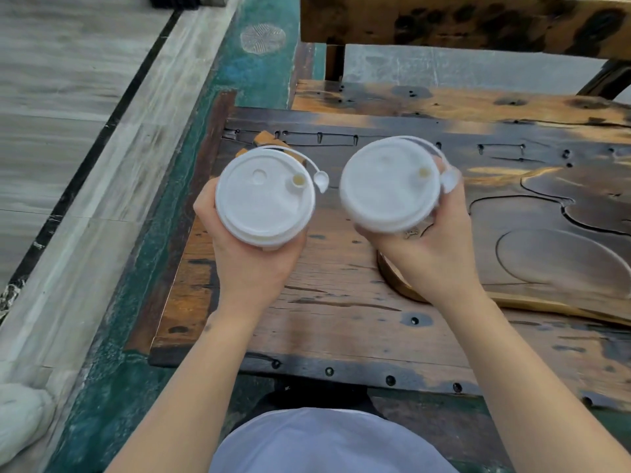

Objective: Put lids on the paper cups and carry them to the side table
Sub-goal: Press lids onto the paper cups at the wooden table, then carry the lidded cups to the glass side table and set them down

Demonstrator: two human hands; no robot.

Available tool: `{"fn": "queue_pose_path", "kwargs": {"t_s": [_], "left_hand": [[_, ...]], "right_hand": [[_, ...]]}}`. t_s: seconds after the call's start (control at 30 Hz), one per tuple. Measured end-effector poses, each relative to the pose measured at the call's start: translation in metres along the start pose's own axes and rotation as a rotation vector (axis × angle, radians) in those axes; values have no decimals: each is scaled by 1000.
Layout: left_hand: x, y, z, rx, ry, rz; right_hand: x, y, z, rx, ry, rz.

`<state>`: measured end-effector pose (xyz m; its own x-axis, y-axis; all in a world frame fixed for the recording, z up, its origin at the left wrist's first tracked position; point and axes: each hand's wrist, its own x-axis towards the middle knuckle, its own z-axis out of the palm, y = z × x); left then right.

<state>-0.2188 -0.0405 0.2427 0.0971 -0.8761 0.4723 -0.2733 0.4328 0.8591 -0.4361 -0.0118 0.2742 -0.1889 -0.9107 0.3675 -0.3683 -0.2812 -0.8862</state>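
Two paper cups, each capped with a white plastic lid, are held above the dark wooden table. My left hand wraps around the left lidded cup from below. Its sip plug dangles open on a thin strap at the right of the lid. My right hand grips the right lidded cup, slightly blurred, with fingers along its right rim and over its open plug. The cup bodies are hidden under the lids; both look upright.
A carved wooden tea tray lies on the table to the right. A small brown object peeks out behind the left cup. A wooden bench stands beyond the table. Green and marble floor runs along the left.
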Motion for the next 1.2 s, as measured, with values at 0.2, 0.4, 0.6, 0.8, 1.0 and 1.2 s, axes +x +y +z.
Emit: {"fn": "queue_pose_path", "kwargs": {"t_s": [0.2,0.4,0.6,0.8,1.0,1.2], "left_hand": [[10,7,-13,-533,103,-528],[12,17,-74,-581,319,-588],[6,3,-186,-570,532,-598],[-1,-14,-322,-576,735,-458],[-25,-13,-479,-416,992,-337],[-85,-1,-596,-280,1289,-250]], "right_hand": [[2,5,18,917,-191,569],[25,-19,98,907,-382,550],[27,-79,218,887,-652,536],[6,-166,360,778,-902,441],[-38,-252,509,771,-1189,344],[-98,-308,625,797,-1420,369]]}}
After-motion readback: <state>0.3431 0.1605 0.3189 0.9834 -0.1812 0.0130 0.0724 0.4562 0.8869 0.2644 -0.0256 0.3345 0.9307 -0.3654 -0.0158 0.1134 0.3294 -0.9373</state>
